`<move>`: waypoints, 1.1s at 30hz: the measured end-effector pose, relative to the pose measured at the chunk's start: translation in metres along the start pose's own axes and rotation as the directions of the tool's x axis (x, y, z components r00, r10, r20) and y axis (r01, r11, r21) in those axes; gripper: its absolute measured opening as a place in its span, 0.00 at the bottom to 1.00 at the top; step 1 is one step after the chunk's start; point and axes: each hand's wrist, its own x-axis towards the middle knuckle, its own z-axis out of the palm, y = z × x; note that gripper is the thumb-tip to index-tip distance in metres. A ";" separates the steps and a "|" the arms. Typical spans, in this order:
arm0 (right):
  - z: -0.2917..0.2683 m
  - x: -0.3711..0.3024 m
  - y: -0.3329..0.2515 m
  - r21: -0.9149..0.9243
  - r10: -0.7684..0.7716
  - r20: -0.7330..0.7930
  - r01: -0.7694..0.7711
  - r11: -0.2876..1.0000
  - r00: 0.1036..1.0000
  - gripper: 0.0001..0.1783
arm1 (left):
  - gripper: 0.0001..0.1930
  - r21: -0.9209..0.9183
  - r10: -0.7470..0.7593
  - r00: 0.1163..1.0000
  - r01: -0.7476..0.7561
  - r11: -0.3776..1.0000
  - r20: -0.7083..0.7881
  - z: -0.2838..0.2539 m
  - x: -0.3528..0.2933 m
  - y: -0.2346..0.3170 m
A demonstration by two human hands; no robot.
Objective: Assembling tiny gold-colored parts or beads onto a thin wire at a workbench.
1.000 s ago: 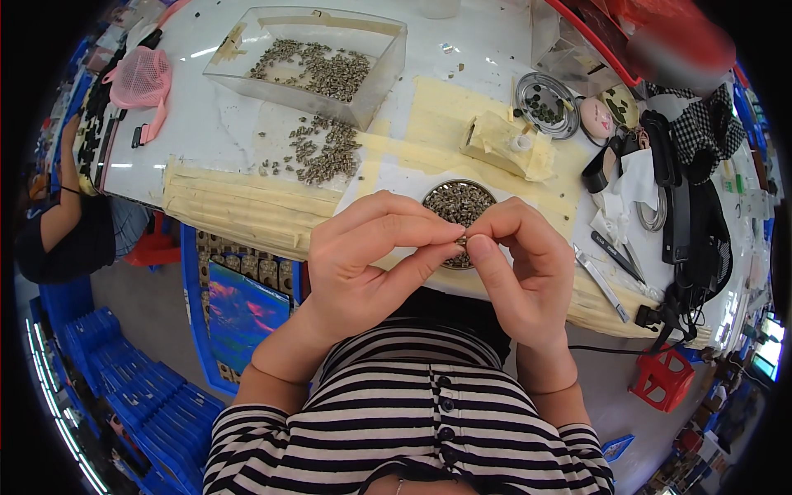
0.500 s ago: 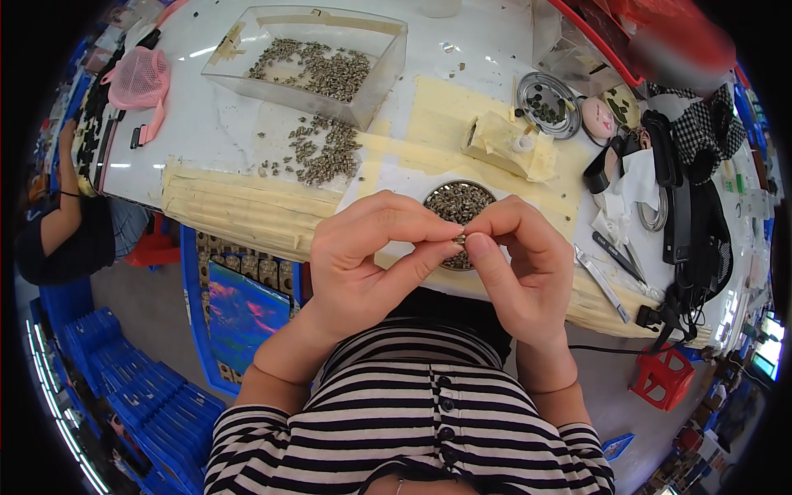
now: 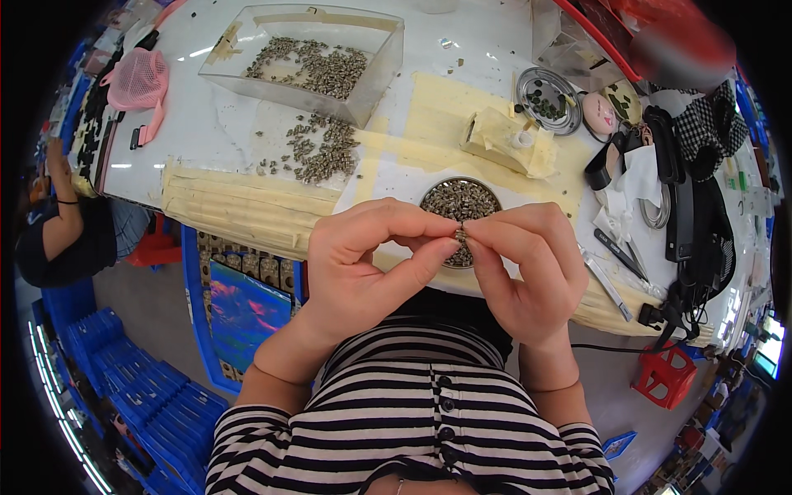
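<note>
My left hand [image 3: 363,260] and my right hand [image 3: 536,268] meet tip to tip over the near edge of the bench. Thumb and forefinger of each are pinched together. Between them is a tiny silvery metal part [image 3: 460,234], mostly hidden by the fingertips. Right behind and below the fingers stands a round dish [image 3: 460,179] full of similar small metal parts. A loose heap of such parts [image 3: 330,155] lies farther left, in front of a clear plastic bin [image 3: 309,106] that holds many more.
A tape-covered block [image 3: 510,142] stands behind the dish. To the right are a round tray with dark bits [image 3: 569,124], tweezers [image 3: 609,287], black straps [image 3: 672,198] and white tissue [image 3: 642,177]. A pink mesh piece [image 3: 139,78] lies far left, near another person's arm [image 3: 64,219].
My right hand has shifted slightly right and its fingers have straightened over the part. The left hand has barely moved. At far left, the other person's arm has moved a little.
</note>
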 end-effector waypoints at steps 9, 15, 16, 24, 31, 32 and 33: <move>0.000 -0.001 0.000 0.046 0.011 -0.013 -0.010 0.999 1.000 0.15 | 0.10 0.013 0.106 0.994 -0.106 0.994 -0.002 0.001 0.002 -0.007; 0.002 -0.006 -0.002 0.062 0.028 -0.027 -0.026 0.998 0.999 0.17 | 0.12 0.078 0.194 0.979 -0.190 0.979 -0.058 0.001 0.001 -0.012; 0.002 -0.007 -0.002 0.061 0.028 -0.025 -0.026 0.998 0.999 0.17 | 0.12 0.090 0.209 0.976 -0.203 0.975 -0.063 0.001 0.001 -0.013; 0.000 -0.006 -0.006 0.206 0.204 0.060 -0.212 0.955 0.977 0.14 | 0.13 0.176 0.303 0.952 -0.290 0.941 -0.047 0.001 0.002 -0.013; -0.004 -0.007 -0.005 0.303 0.285 0.107 -0.304 0.903 0.952 0.12 | 0.14 0.297 0.388 0.922 -0.366 0.882 -0.015 0.002 0.004 -0.013; -0.004 -0.008 -0.005 0.304 0.286 0.099 -0.303 0.903 0.953 0.12 | 0.15 0.311 0.395 0.918 -0.371 0.875 -0.016 0.002 0.005 -0.013; -0.004 -0.008 -0.005 0.295 0.280 0.078 -0.291 0.910 0.957 0.12 | 0.15 0.324 0.403 0.915 -0.376 0.868 -0.017 0.003 0.005 -0.013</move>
